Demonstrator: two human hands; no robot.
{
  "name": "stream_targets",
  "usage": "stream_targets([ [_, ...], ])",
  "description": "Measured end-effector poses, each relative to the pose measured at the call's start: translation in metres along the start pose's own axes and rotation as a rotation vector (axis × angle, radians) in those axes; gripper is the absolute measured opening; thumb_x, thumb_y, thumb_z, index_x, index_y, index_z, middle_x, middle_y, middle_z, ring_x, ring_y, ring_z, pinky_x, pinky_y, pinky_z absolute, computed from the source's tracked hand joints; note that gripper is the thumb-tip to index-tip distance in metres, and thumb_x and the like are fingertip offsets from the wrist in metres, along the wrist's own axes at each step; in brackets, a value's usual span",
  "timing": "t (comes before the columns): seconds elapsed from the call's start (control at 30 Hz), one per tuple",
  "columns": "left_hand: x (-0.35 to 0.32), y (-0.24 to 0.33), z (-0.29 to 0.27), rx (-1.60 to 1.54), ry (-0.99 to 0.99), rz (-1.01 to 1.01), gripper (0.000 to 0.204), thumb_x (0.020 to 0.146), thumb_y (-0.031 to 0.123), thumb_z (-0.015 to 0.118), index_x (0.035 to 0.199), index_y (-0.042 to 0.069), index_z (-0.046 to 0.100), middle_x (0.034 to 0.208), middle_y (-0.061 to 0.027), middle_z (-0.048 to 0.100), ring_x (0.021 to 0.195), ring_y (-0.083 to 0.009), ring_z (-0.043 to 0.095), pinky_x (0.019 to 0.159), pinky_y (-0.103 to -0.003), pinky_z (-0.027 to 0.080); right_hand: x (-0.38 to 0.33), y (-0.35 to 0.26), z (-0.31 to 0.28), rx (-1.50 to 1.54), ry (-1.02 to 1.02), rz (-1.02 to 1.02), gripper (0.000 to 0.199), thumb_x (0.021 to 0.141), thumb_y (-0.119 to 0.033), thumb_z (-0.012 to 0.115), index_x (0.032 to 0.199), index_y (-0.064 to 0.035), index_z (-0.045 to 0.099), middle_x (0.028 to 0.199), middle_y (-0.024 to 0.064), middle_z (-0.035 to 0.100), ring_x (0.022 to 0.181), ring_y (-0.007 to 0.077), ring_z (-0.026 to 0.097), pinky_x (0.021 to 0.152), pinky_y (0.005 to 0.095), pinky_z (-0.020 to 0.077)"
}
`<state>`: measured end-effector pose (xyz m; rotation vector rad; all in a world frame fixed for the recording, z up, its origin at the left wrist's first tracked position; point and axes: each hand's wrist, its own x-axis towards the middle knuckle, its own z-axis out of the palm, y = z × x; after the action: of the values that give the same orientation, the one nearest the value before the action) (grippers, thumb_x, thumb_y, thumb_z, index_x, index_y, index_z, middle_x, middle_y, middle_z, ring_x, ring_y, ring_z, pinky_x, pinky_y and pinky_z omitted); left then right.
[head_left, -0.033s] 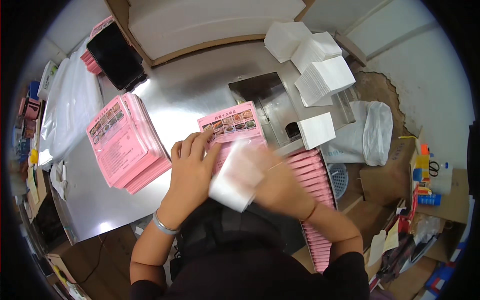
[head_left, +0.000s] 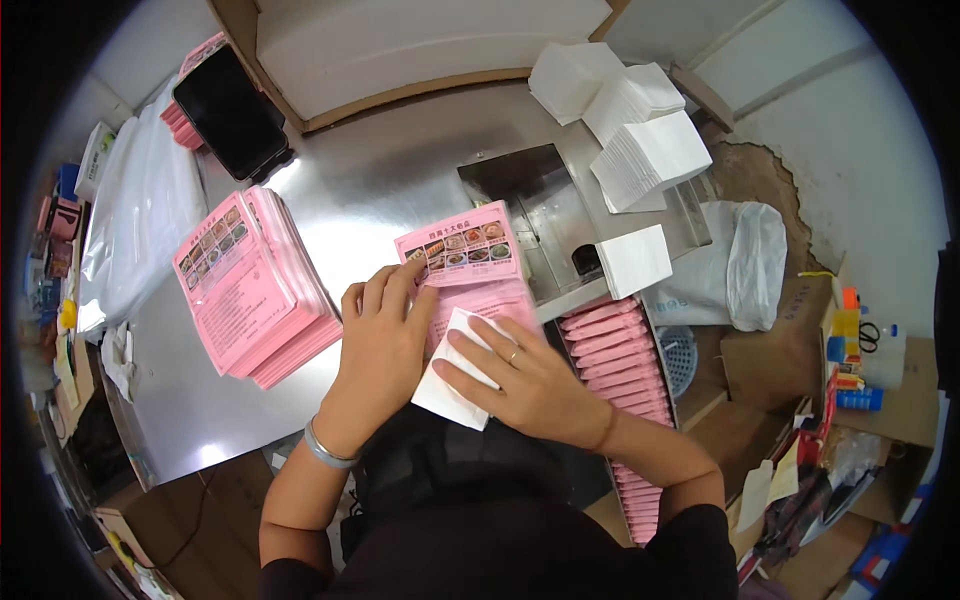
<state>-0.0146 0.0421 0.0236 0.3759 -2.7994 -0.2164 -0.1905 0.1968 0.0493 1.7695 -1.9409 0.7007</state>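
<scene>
In front of me lies a pink printed paper packet (head_left: 462, 243) with small food pictures across its upper part. My left hand (head_left: 385, 325) grips it at its left edge, thumb and fingertips pressed on it. Over the packet's lower part rests a folded white napkin (head_left: 452, 392), tilted, one corner pointing up. My right hand (head_left: 525, 385) lies flat on that napkin with its fingers spread, and covers its right side. Left of the hands stands a stack of similar pink packets (head_left: 245, 310).
White napkin stacks (head_left: 650, 155) stand at the far right, and a folded napkin (head_left: 635, 262) sits on the metal tray's near corner. A long box holds upright pink packets (head_left: 625, 370). A phone (head_left: 230, 110) leans at the back left beside clear plastic bags (head_left: 135, 220).
The blurred right hand has come to rest flat on the napkin, which has shifted slightly down and left. My left hand has stayed in place on the packet.
</scene>
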Motion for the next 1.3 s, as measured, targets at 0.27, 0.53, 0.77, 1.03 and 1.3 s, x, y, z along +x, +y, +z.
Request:
stream_targets([
  [0.27, 0.002, 0.034, 0.0, -0.198, 0.085, -0.059, 0.028, 0.077, 0.011, 0.069, 0.103, 0.012, 0.06, 0.146, -0.0224, 0.037, 0.137, -0.0448, 0.032, 0.106, -0.068, 0.023, 0.038, 0.006, 0.042, 0.398, -0.248, -0.102, 0.042, 0.076, 0.0, 0.061, 0.116, -0.0064, 0.066, 0.097, 0.0147, 0.063, 0.095, 0.0309, 0.063, 0.106, 0.0501, 0.0405],
  [0.53, 0.017, 0.018, -0.005, -0.121, -0.14, -0.197, 0.044, 0.073, 0.028, 0.079, 0.113, 0.014, 0.066, 0.138, -0.0184, 0.044, 0.13, -0.0402, 0.04, 0.096, -0.066, 0.034, 0.047, 0.114, -0.025, -0.364, 0.087, 0.384, 0.021, 0.085, -0.008, 0.065, 0.103, 0.0015, 0.071, 0.103, 0.0152, 0.063, 0.098, 0.0346, 0.057, 0.083, 0.0429, 0.0475],
  [0.77, 0.055, 0.014, -0.011, 0.011, -0.131, -0.021, 0.065, 0.069, 0.052, 0.078, 0.115, 0.011, 0.06, 0.141, -0.0244, 0.044, 0.112, -0.0357, 0.049, 0.092, -0.053, 0.04, 0.05, 0.135, -0.05, -0.094, -0.055, 0.436, 0.024, 0.083, -0.011, 0.068, 0.102, 0.0024, 0.071, 0.099, 0.0125, 0.063, 0.091, 0.0329, 0.058, 0.084, 0.0409, 0.0465],
  [1.03, 0.011, 0.001, 0.007, -0.133, -0.033, -0.063, 0.053, 0.071, 0.015, 0.072, 0.123, 0.01, 0.063, 0.144, -0.0183, 0.047, 0.092, -0.0294, 0.056, 0.08, -0.041, 0.043, 0.003, -0.013, -0.01, -0.024, -0.108, 0.059, 0.027, 0.08, -0.008, 0.063, 0.107, -0.0081, 0.07, 0.119, 0.0142, 0.062, 0.108, 0.0313, 0.06, 0.098, 0.0446, 0.0461],
  [1.3, 0.045, 0.053, -0.013, -0.517, -0.083, 0.135, 0.068, 0.075, 0.003, 0.074, 0.139, 0.018, 0.055, 0.144, -0.0202, 0.045, 0.104, -0.0334, 0.063, 0.088, -0.037, 0.054, 0.023, 0.026, 0.053, -0.004, -0.661, 0.015, 0.023, 0.083, -0.021, 0.06, 0.103, -0.0131, 0.07, 0.09, 0.0152, 0.066, 0.093, 0.0323, 0.066, 0.095, 0.0513, 0.0459],
])
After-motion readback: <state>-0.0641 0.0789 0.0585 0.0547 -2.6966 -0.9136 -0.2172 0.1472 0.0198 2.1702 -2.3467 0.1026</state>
